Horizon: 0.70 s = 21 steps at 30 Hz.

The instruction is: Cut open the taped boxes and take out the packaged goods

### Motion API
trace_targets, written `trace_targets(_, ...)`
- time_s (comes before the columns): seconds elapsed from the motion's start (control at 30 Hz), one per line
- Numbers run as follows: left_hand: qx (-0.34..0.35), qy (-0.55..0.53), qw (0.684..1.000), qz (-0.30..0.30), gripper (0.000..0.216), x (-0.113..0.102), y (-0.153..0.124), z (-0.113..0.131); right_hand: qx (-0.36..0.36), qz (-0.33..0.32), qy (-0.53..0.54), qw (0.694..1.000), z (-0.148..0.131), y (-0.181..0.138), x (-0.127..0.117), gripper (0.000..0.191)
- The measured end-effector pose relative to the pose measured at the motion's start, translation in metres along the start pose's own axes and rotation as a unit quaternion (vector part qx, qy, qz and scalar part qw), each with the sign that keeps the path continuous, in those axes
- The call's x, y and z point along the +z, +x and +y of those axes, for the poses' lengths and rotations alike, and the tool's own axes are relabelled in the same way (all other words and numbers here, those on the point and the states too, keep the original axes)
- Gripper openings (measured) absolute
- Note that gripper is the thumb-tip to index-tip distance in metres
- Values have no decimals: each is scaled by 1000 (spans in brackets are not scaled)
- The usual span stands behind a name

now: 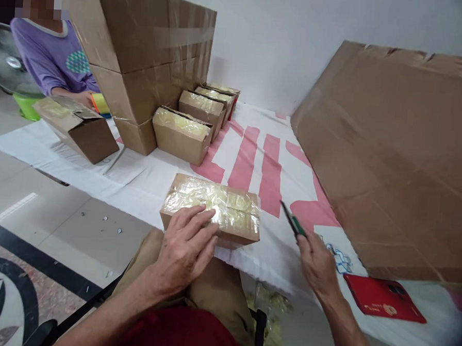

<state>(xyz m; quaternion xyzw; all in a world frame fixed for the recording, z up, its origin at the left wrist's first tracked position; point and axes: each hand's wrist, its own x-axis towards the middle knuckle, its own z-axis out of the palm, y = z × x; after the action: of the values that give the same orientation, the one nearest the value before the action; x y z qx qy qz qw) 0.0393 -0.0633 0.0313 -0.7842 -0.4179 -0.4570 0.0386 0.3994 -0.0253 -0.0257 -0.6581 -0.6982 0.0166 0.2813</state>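
A small cardboard box (214, 205) with yellowish clear tape across its top sits at the table's front edge. My left hand (188, 240) lies open on the front of that box, fingers spread over the taped top. To the right of the box, my right hand (315, 257) is closed around the handle of a green-handled knife (298, 225). The dark, narrow blade points up and to the left, apart from the box. Part of the handle is hidden in my fingers.
Several taped boxes (182, 139) stand in a row before a tall carton stack (140, 49). At the left is a co-worker (62, 58) holding a tape roll (100, 103), near another box (78, 129). A large cardboard sheet (402, 161) and red phone (385, 299) lie right.
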Motion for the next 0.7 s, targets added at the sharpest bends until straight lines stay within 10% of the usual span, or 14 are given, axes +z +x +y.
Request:
trace_targets(0.2,-23,22,999,31,20,18,-6,-4,-169,-14,73,983,-90,21,-60,26)
trace_targets(0.37,-8,4,996,87,19,34,-16,-11,-327,-102,71,937,-169,55,-47,24)
trace_targets(0.7,23,11,991,133,22,41,-19,-18,-335,-226,-19,914,-198,89,-19,26)
